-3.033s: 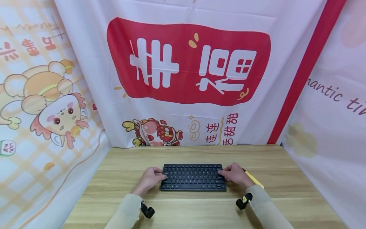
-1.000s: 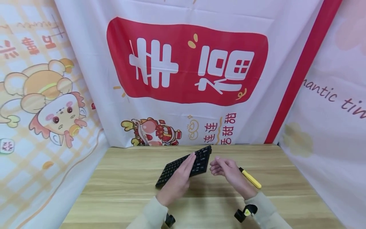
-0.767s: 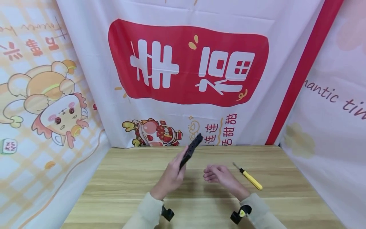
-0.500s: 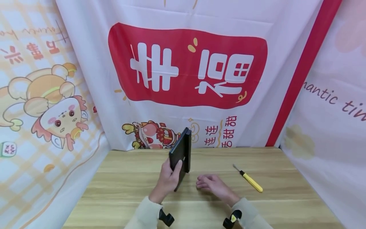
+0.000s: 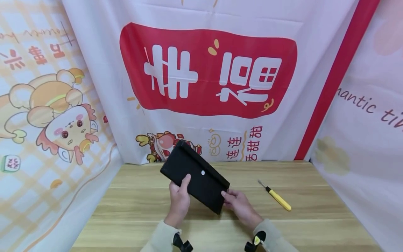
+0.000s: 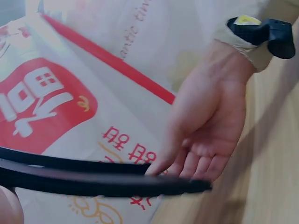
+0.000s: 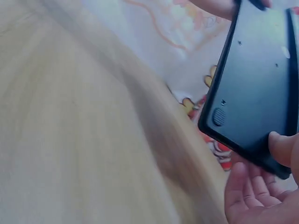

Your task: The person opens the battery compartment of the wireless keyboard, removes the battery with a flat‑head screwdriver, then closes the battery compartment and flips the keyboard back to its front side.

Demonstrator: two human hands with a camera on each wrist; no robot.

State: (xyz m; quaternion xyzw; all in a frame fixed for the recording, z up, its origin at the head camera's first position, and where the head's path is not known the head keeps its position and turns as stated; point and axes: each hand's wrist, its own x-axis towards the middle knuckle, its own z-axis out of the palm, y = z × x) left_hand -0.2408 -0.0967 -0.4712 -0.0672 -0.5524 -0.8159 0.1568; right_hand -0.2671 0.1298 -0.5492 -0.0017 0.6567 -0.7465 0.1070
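A black keyboard (image 5: 198,178) is held up off the table, tilted, its underside facing the head camera. A small white oval spot shows on that underside. My left hand (image 5: 179,203) grips its lower left edge, thumb on the underside and fingers hidden behind. At the right end my right hand (image 5: 240,206) pinches the corner, thumb on the underside. In the right wrist view the keyboard (image 7: 252,84) shows a rubber foot and small screws, with the right hand (image 7: 261,186) on its end. The left wrist view catches the keyboard (image 6: 93,179) edge-on, the right hand (image 6: 205,126) at its end.
A screwdriver (image 5: 275,196) with a yellow handle lies on the wooden table (image 5: 132,203), right of the right hand. A white printed cloth (image 5: 207,70) hangs behind the table, and more printed cloth stands at both sides.
The keyboard lay flat, keys up, between both hands. The left hand lifted and turned it over, the right hand having let go. Now the right hand has taken its right end again.
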